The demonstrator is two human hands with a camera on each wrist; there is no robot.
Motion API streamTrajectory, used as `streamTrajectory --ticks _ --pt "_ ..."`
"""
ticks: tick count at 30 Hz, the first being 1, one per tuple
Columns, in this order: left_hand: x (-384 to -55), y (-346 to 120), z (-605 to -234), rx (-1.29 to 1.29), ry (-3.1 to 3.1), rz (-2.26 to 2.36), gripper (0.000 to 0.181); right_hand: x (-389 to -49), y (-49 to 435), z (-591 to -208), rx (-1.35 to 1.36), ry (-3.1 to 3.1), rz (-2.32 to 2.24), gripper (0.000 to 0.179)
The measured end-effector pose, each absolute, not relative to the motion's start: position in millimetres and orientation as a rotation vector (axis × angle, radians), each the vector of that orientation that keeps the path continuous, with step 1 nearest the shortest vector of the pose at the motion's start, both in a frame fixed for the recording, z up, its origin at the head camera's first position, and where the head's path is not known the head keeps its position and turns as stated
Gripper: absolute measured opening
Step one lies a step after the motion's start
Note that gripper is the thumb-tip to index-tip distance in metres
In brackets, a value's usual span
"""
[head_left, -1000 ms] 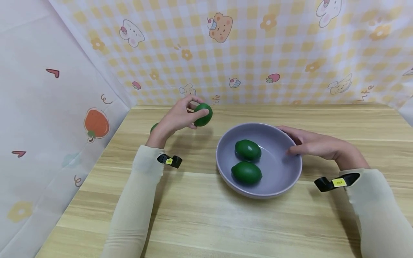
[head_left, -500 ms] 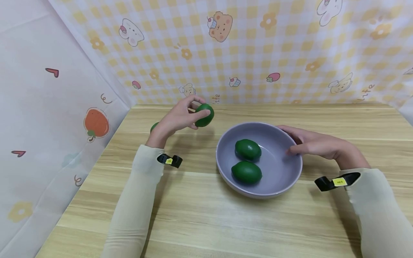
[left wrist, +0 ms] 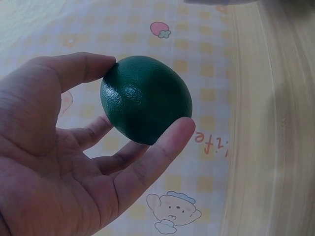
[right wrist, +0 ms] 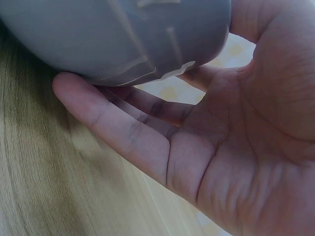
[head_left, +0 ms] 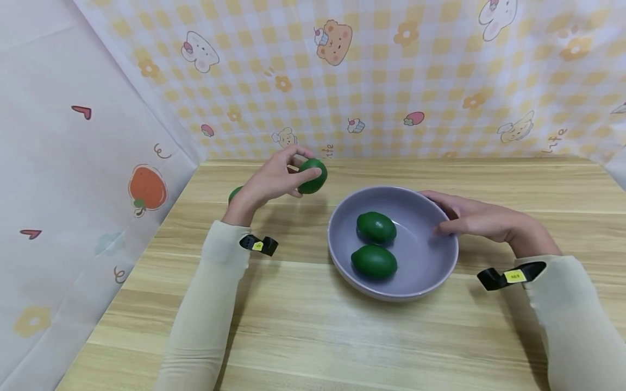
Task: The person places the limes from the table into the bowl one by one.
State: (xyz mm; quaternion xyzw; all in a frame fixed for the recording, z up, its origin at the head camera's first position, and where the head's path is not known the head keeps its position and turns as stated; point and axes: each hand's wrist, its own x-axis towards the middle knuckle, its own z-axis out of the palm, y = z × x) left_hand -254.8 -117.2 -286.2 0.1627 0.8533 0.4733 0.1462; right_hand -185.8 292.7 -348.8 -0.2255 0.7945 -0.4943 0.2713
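Observation:
In the head view my left hand (head_left: 271, 178) holds a green lime (head_left: 315, 185) in the air, left of and beyond the bowl. The left wrist view shows the lime (left wrist: 147, 96) pinched between fingertips and thumb. A greyish-purple bowl (head_left: 420, 252) stands on the table with two limes inside, one (head_left: 376, 227) behind the other (head_left: 374, 262). My right hand (head_left: 489, 221) grips the bowl's right side, thumb over the rim. From the right wrist view, its fingers reach under the bowl's outer wall (right wrist: 147, 44). Another lime (head_left: 234, 194) is mostly hidden behind my left wrist.
The light wood table (head_left: 303, 336) reaches back to a yellow checked cloth (head_left: 381, 81) printed with cartoon figures. A white printed sheet (head_left: 73, 179) hangs along the left side. A black strap with a camera sits on each wrist.
My left hand has drifted slightly to the right with the lime. The right hand and the bowl have stayed in place.

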Motion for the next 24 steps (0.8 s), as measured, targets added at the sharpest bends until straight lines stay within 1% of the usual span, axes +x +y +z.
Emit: streamTrajectory --ticks 24 --pt "-248.5 -112.2 -280.2 0.549 2.415 1.385 0.038 -186.6 293.1 -349.3 -0.612 2.161 -1.313 0.074"
